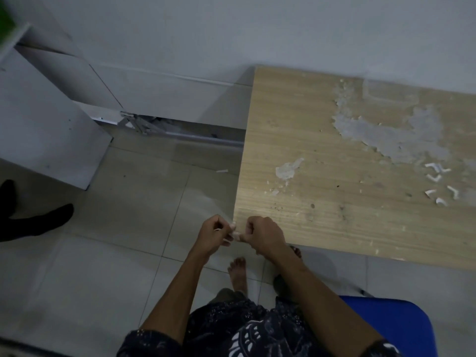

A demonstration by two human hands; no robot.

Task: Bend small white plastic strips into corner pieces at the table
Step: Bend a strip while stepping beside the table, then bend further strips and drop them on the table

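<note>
A: What takes up most of the view?

B: Pale floor tiles (123,228) and a plain white wall (257,29). Against that wall stands a wood-grain table (322,140), its laminate peeled away in a large grey patch (401,130) toward the far right.

A: And on the left?

B: A white cabinet (38,124), with a metal hinge bracket (136,124) low down beside it. A blue chair (401,328) sits at the lower right, near the table's front edge.

A: Anyone else about?

B: Only a black-socked foot (38,222) at the left edge. The person's own bare foot (238,271) rests on the tiles below the hands.

A: Where are the hands?

B: Together at the table's near left corner. The left hand (215,234) and right hand (262,235) are both curled tight, fingertips almost meeting, pinching a white plastic strip (235,233) between them. It is tiny and partly hidden by the fingers, so I cannot tell its shape.

A: Any other pieces?

B: A cluster of bent corner pieces (439,185) lies on the table well to the right, just below the grey patch. One small white scrap (222,171) lies on the floor beside the table's left edge.
</note>
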